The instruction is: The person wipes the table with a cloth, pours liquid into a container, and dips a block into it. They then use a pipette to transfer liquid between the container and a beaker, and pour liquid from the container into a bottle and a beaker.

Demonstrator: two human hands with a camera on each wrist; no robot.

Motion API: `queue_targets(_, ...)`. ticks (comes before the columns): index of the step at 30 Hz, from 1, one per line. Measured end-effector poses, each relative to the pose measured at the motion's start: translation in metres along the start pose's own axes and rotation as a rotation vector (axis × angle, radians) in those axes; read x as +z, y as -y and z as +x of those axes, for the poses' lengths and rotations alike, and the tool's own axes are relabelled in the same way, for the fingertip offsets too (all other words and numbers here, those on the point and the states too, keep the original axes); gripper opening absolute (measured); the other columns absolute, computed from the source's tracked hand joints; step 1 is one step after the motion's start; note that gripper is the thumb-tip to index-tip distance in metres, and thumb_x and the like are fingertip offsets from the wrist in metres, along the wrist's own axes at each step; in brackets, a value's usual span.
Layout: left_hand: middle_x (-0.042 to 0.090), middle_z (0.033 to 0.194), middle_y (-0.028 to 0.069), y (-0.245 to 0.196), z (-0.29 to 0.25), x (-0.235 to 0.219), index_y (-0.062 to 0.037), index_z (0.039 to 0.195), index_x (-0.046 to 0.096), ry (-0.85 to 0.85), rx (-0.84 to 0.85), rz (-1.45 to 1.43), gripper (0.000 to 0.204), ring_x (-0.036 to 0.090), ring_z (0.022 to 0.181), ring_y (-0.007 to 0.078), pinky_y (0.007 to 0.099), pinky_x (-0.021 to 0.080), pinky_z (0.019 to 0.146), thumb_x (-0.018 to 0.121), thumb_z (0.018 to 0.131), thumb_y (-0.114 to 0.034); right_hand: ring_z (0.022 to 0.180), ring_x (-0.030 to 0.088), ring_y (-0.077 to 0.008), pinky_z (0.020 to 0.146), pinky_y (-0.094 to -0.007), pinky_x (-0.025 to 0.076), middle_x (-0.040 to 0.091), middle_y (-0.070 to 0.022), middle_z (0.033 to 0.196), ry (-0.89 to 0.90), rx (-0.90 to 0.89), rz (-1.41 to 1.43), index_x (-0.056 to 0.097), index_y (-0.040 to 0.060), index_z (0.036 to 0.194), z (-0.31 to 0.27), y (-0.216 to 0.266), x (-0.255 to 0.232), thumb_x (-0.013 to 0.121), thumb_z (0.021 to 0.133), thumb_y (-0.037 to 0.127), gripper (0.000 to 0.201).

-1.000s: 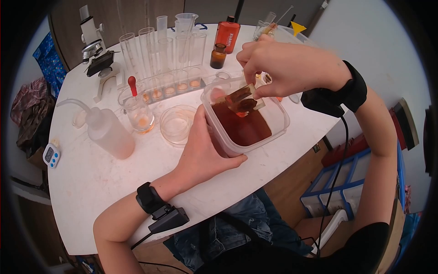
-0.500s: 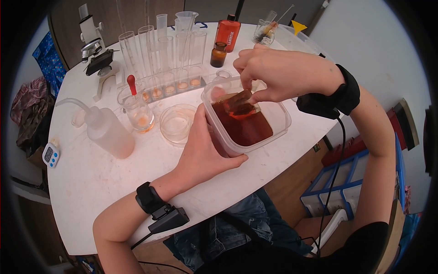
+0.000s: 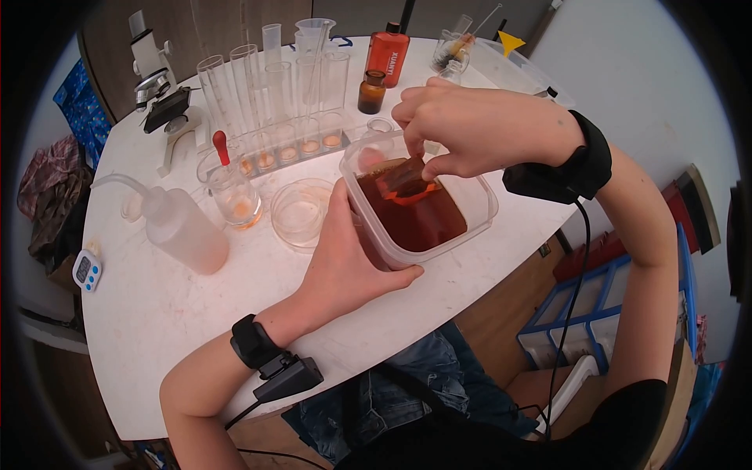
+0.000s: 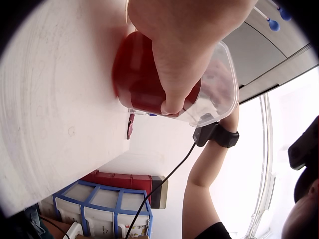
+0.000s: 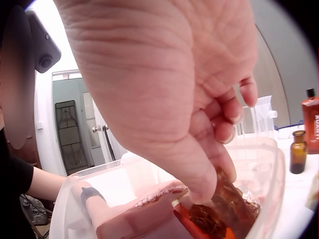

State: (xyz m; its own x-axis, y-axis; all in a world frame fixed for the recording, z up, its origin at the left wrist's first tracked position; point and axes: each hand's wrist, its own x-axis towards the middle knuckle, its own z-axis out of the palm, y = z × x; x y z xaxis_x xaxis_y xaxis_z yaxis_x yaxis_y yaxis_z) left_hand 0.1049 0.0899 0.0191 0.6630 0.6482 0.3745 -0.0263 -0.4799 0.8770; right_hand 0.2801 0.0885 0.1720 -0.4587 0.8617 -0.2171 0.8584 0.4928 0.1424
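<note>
Support the clear plastic container [image 3: 475, 196] with your left hand [image 3: 338, 262]: the grip is closed around its outer wall, with the index finger along one side and the thumb pressed on the side facing you. The container sits on the white surface [image 3: 160, 333] and holds a dark red-brown liquid [image 3: 415, 223]; the right wrist view shows bubbles along the liquid's edge.

Your right hand [image 3: 462, 129] is above the container. Its grip is closed on a brown translucent piece [image 3: 404, 177], pinched between thumb and fingers. The piece is tilted inside the container, at the far part of the liquid; how much of it is submerged cannot be told.

Left of the container, locate the clear round dishes [image 3: 299, 213], then a glass beaker [image 3: 236, 205] with a red-bulbed dropper [image 3: 220, 145] standing in it. The squeeze bottle [image 3: 186, 235] is farther left — its bent spout points left. The timer [image 3: 87, 271] lies near the left edge.

Behind these, a tube rack [image 3: 294, 151] carries upright clear tubes. The microscope [image 3: 163, 94] stands at the far left; a small amber bottle [image 3: 371, 94] stands beside the red bottle [image 3: 387, 59], beyond the container.
</note>
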Motion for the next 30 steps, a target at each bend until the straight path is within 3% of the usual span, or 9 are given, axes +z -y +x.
queue_targets(11, 0.036, 0.128, 0.0161, 0.004, 0.001, 0.001, -0.0003, 0.134, 0.012, 0.000, 0.036, 0.028, 0.104, 0.038, 0.122, 0.0252, 0.0372, 0.031, 0.103, 0.081, 0.060, -0.021, 0.095, 0.046, -0.0238, 0.084, -0.0323, 0.039, 0.053, -0.0064, 0.093, -0.006, 0.020, -0.014, 0.066, 0.0019, 0.082, -0.001, 0.002, 0.001, 0.069, 0.073, 0.012, 0.014)
queue_targets(18, 0.036, 0.126, 0.0160, 0.003, 0.002, 0.001, -0.0011, 0.132, 0.014, 0.040, -0.080, -0.010, 0.101, 0.040, 0.119, 0.0262, 0.0368, 0.036, 0.099, 0.080, 0.059, -0.018, 0.096, 0.048, -0.0250, 0.085, -0.0328, 0.041, 0.054, -0.0077, 0.093, -0.062, 0.008, -0.015, 0.066, 0.0008, 0.080, -0.003, -0.002, 0.005, 0.069, 0.072, 0.011, 0.013)
queue_targets(20, 0.035, 0.124, 0.0172, 0.004, 0.004, 0.001, -0.0002, 0.131, 0.013, 0.081, -0.143, 0.023, 0.102, 0.040, 0.119, 0.0280, 0.0378, 0.036, 0.099, 0.081, 0.057, -0.020, 0.095, 0.050, -0.0245, 0.083, -0.0331, 0.043, 0.055, -0.0092, 0.092, -0.068, -0.058, -0.018, 0.066, 0.0002, 0.080, -0.002, -0.004, 0.005, 0.067, 0.072, 0.010, 0.013)
queue_targets(24, 0.034, 0.126, 0.0170, -0.001, 0.002, 0.005, -0.0016, 0.132, 0.011, 0.018, -0.059, -0.012, 0.103, 0.041, 0.119, 0.0269, 0.0374, 0.036, 0.099, 0.081, 0.058, -0.021, 0.092, 0.053, -0.0253, 0.079, -0.0312, 0.046, 0.058, -0.0133, 0.086, -0.040, -0.044, -0.072, 0.065, -0.0025, 0.079, -0.002, 0.004, -0.002, 0.063, 0.074, 0.011, 0.014)
queue_targets(30, 0.035, 0.128, 0.0163, 0.000, 0.001, 0.003, -0.0047, 0.133, 0.011, 0.041, -0.103, -0.021, 0.105, 0.042, 0.119, 0.0258, 0.0386, 0.037, 0.099, 0.082, 0.057, -0.021, 0.089, 0.055, -0.0247, 0.075, -0.0324, 0.048, 0.057, -0.0140, 0.082, -0.115, -0.170, 0.084, 0.065, -0.0021, 0.075, -0.004, 0.003, -0.006, 0.062, 0.076, 0.012, 0.014)
